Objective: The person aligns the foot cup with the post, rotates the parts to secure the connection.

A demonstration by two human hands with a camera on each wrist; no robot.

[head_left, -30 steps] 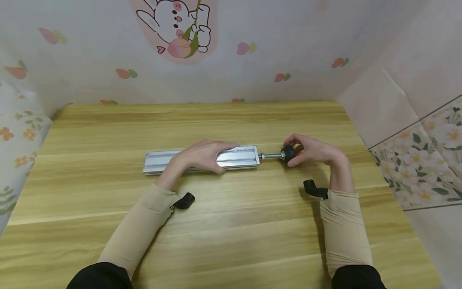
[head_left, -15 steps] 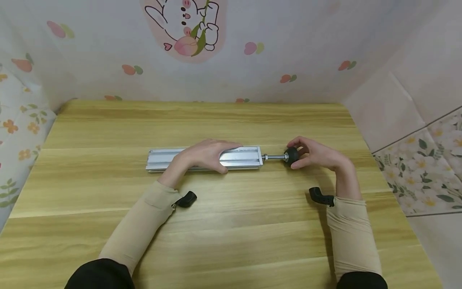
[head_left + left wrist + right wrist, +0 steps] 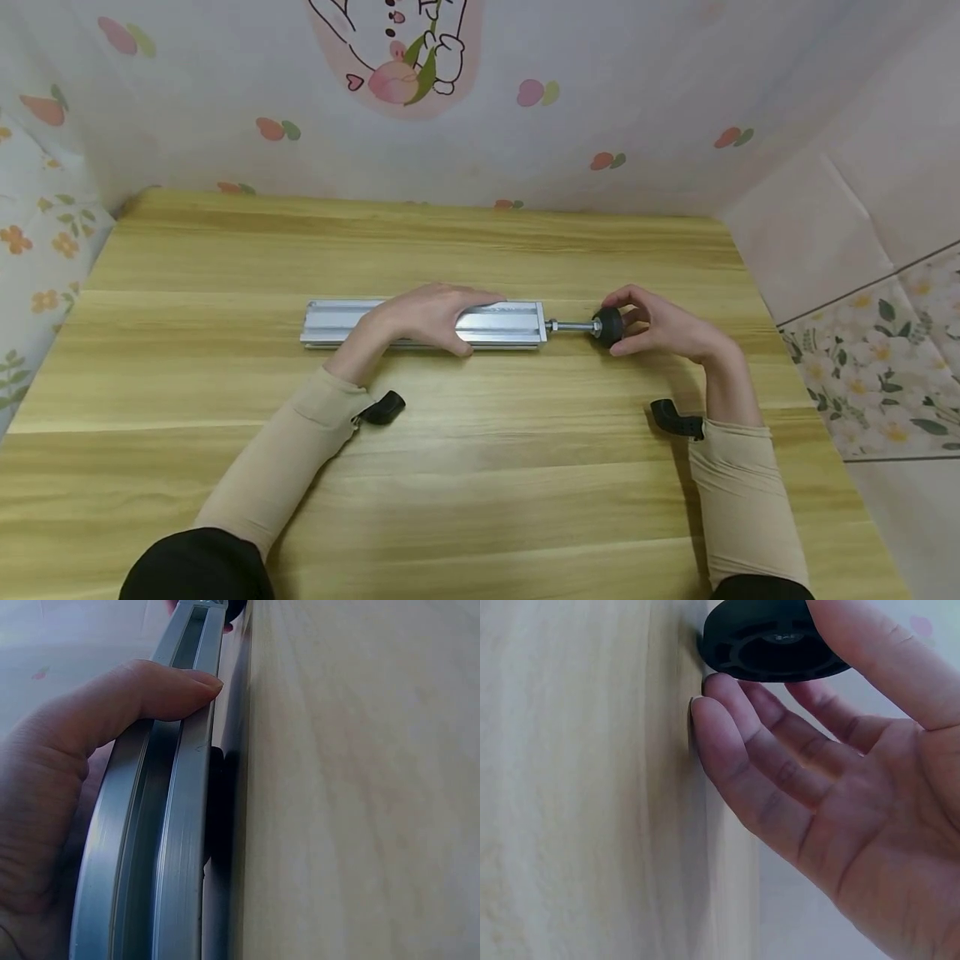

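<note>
In the head view a silver aluminium profile (image 3: 502, 325) with grooves along it lies across the wooden table. My left hand (image 3: 423, 317) grips it from above, the thumb (image 3: 176, 690) along its near side in the left wrist view. From an end plate (image 3: 541, 323) on the right, a threaded rod (image 3: 573, 327) with a nut sticks out. It ends in a round black levelling foot (image 3: 609, 327). My right hand (image 3: 663, 325) holds this foot by the rim, thumb on the near side and fingers on the far side. The foot's ribbed underside (image 3: 772, 649) faces the right palm.
The wooden table (image 3: 450, 467) runs back to a wall covering (image 3: 637, 83) with fruit prints. A flowered panel (image 3: 877, 367) stands along the right side. Each sleeve carries a small black wrist mount, the left one (image 3: 382, 408) and the right one (image 3: 675, 419).
The head view has shifted slightly. My right hand and forearm have drifted a little to the right, still at the black foot. The left hand keeps its grip on the profile.
</note>
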